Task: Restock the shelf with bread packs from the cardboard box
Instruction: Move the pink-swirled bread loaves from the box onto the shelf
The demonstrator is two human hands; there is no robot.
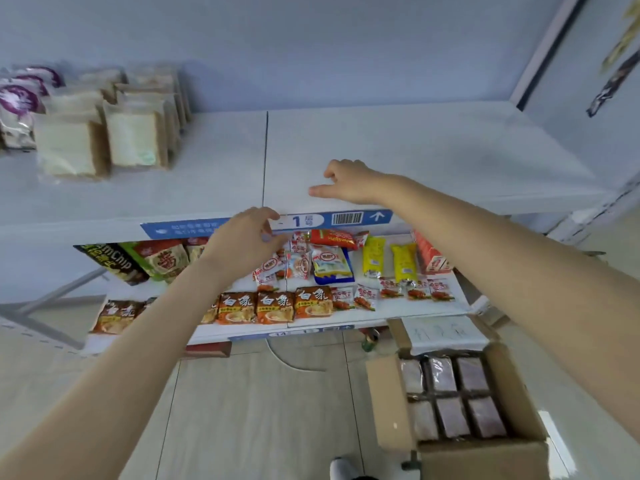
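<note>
An open cardboard box [388, 407] stands on the floor at the lower right, filled with several purple-brown bread packs [467, 393]. The white top shelf [415, 150] has bare room on its right half. Sliced bread packs [131, 133] stand in rows at its far left, beside purple-printed packs [20, 102]. My right hand [346, 181] is over the shelf's front edge, fingers loosely curled, holding nothing. My left hand [246, 237] hovers in front of the blue shelf label [346, 220], relaxed and empty.
The lower shelf [460, 299] carries noodle packs [277, 306], snack sachets, yellow tubes [403, 261] and a chip bag [110, 261]. A white cable [291, 362] lies on the tiled floor. My white shoe [343, 469] shows at the bottom edge.
</note>
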